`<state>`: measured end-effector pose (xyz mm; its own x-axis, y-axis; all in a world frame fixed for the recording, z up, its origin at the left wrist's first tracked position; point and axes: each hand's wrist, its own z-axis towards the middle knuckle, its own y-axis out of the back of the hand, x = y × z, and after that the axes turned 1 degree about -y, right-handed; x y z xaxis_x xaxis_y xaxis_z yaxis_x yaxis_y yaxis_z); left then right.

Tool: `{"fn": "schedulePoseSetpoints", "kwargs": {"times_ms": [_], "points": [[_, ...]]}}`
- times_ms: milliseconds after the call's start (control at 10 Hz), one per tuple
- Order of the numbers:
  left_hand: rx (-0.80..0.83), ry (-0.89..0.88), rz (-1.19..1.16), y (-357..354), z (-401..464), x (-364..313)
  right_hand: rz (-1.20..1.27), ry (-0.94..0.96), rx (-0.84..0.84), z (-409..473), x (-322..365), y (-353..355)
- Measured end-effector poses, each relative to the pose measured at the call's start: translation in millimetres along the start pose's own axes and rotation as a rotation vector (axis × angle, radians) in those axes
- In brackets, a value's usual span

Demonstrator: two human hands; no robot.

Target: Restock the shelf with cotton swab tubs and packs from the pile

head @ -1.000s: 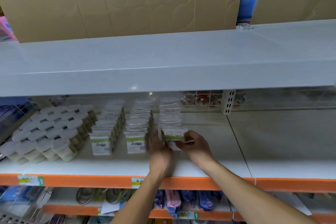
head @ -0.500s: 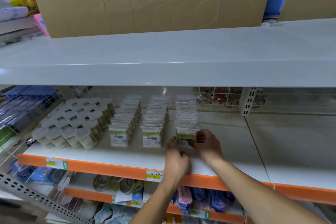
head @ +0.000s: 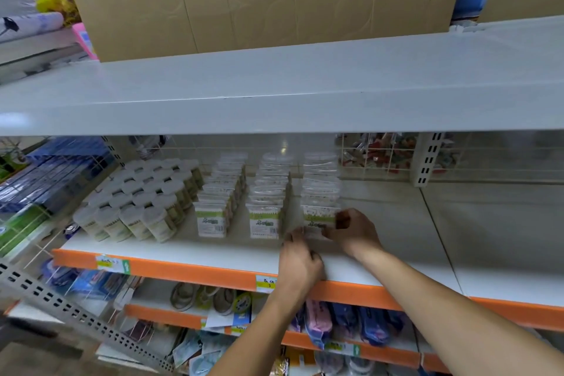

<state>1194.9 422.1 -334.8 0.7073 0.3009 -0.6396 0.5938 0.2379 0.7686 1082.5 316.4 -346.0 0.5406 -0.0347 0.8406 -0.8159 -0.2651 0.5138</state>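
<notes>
White shelf (head: 213, 249) with an orange edge carries the front swab pack (head: 319, 218) of the rightmost row; your right hand (head: 351, 230) pinches its right side, your left hand (head: 300, 259) touches its lower left corner with curled fingers (its hold unclear). Round tubs (head: 134, 201) stand further left.

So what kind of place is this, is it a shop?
Most likely yes, a small shop aisle. Price labels sit on the orange shelf edge, many identical cotton swab tubs and packs stand in neat rows, and the right hand is setting one front pack in line.
</notes>
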Motion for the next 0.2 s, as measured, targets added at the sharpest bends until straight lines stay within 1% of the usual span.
{"fn": "schedulePoseSetpoints", "kwargs": {"times_ms": [100, 200], "points": [[0.033, 0.004, 0.115, 1.2, -0.4, 0.3, -0.051, -0.005, 0.040, -1.2, -5.2, 9.1], [0.030, 0.015, 0.272, 1.8, -3.3, -1.4, -0.095, -0.017, 0.067, -6.4, -9.7, 19.1]]}}
